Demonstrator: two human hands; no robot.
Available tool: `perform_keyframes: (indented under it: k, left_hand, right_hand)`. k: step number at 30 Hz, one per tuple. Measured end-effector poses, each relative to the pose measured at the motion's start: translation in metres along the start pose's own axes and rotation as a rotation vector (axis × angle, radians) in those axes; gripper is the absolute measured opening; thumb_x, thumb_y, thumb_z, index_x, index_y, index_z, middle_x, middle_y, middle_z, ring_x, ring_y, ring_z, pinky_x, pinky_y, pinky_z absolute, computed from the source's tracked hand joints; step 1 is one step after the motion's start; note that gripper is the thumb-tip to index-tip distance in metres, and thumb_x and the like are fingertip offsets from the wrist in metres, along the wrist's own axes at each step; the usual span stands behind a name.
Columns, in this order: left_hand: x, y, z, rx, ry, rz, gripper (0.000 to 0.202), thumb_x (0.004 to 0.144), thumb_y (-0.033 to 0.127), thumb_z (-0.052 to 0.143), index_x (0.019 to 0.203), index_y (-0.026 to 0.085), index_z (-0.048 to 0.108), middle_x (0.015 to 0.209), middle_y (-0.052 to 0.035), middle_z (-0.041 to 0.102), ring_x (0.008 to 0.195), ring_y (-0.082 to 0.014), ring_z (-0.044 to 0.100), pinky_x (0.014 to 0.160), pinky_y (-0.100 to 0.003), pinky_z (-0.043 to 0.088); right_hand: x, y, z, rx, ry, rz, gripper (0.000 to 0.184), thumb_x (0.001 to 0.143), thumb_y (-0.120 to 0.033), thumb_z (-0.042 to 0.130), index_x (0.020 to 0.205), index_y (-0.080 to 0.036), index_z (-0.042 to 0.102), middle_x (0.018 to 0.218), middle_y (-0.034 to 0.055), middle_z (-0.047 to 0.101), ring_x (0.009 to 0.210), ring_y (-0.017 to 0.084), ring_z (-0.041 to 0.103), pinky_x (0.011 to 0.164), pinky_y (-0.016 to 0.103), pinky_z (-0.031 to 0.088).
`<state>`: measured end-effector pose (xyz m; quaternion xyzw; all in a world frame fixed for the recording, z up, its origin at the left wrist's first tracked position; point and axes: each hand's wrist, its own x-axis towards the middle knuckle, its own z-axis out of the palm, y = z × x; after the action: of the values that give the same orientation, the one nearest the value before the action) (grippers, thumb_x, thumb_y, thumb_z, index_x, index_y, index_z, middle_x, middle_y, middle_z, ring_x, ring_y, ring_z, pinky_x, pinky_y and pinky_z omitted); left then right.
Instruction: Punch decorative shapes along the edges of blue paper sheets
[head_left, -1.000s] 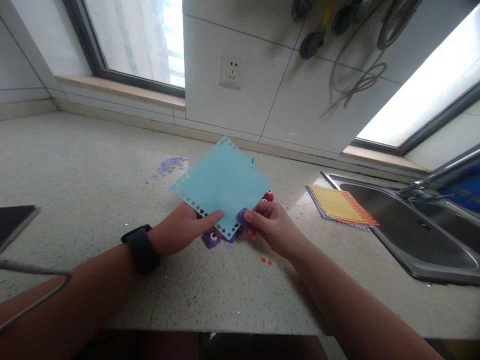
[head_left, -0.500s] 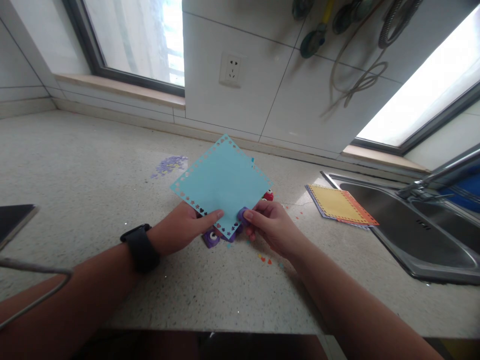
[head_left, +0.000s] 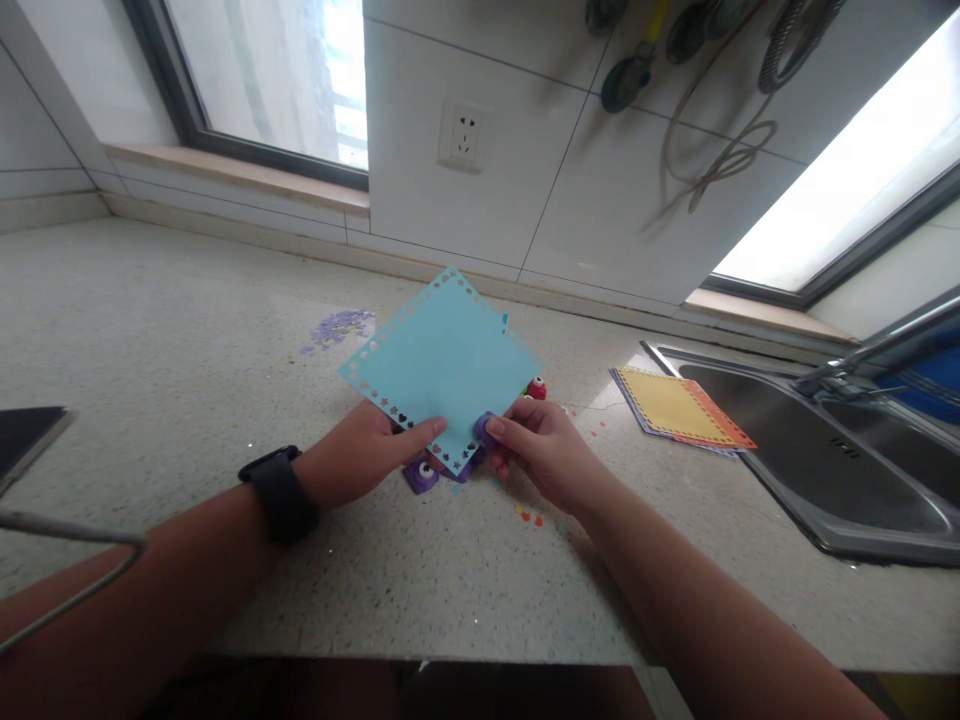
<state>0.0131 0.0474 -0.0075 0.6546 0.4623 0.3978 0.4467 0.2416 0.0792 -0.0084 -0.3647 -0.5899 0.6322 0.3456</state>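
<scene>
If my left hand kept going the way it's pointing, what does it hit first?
The left hand, pinching the blue paper, points right. First in line is probably the purple punch gripped by the right hand, close to the thumb tip; depth there is unclear.

A white wall socket (head_left: 459, 138) sits on the pale tiled wall above a speckled stone countertop (head_left: 187, 330). Below it and to the left, a scatter of small purple paper scraps (head_left: 339, 327) lies on the stone. Below and right of the socket stands a small red punch (head_left: 536, 388), and farther right a stack of yellow and orange paper sheets with punched edges (head_left: 679, 408) lies just beside a stainless steel sink (head_left: 862, 470) with a metal tap (head_left: 870, 360). A looped grey cord (head_left: 712, 160) hangs to the socket's right. Far to the lower left lies a dark flat slab (head_left: 26, 435).
</scene>
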Motion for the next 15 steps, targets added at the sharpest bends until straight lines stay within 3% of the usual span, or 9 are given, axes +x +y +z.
perform_keyframes:
  k: [5,15]
  left_hand:
    - [-0.0004,0.0029,0.0006,-0.004,0.002,-0.013,0.029,0.089,0.038,0.06,0.066,0.021,0.063,0.055,0.0013,0.064,0.073,-0.0202,0.069,0.072,-0.033,0.055]
    - [-0.0003,0.0012,0.0017,-0.005,0.014,0.002,0.028,0.089,0.039,0.061,0.067,0.022,0.065,0.053,0.0019,0.063,0.069,-0.0197,0.067,0.072,-0.033,0.054]
  right_hand:
    - [-0.0004,-0.001,0.0009,-0.004,0.0,0.001,0.032,0.081,-0.045,0.076,0.08,-0.017,0.06,0.066,0.0004,0.065,0.053,0.011,0.059,0.053,0.026,0.045]
    - [-0.0002,0.0007,-0.0005,0.019,-0.005,0.0,0.029,0.083,-0.042,0.076,0.081,-0.017,0.061,0.068,0.0008,0.066,0.054,0.011,0.059,0.054,0.026,0.046]
